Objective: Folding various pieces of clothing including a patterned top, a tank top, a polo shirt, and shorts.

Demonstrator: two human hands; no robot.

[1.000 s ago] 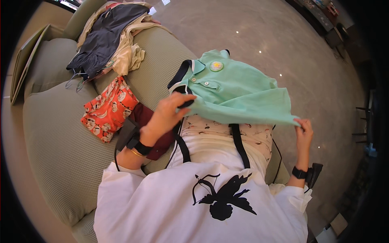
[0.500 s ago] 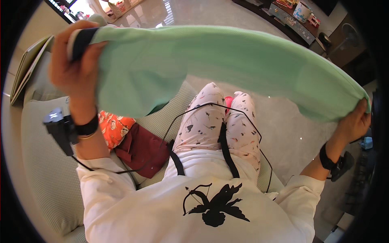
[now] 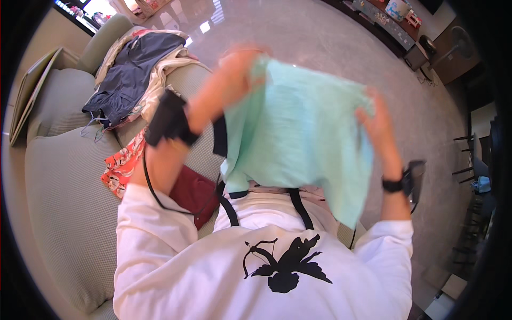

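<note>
A mint-green garment [image 3: 298, 122] with dark navy trim hangs between my two hands above my lap. My left hand [image 3: 240, 72], smeared by motion, grips its upper left corner. At the upper right corner, my right hand [image 3: 376, 114] is closed on the cloth. The navy-trimmed edges hang at the garment's left and lower left, and its lower right corner droops beside my thigh. Most of my legs are hidden behind it. Whether the garment is a shirt or something else I cannot tell.
On the grey-green sofa [image 3: 69, 213] to my left lie a folded maroon cloth [image 3: 194, 194], an orange-red patterned cloth [image 3: 125, 168] and a heap of dark grey and cream clothes [image 3: 133, 69]. A dark cabinet [image 3: 373, 21] and a fan [image 3: 461, 42] stand far right. Black cords run near my arms.
Both hands have come closer together, the left moving right and the right moving left. The garment, stretched wide before, now hangs down over my lap. The clothes heap has come into sight.
</note>
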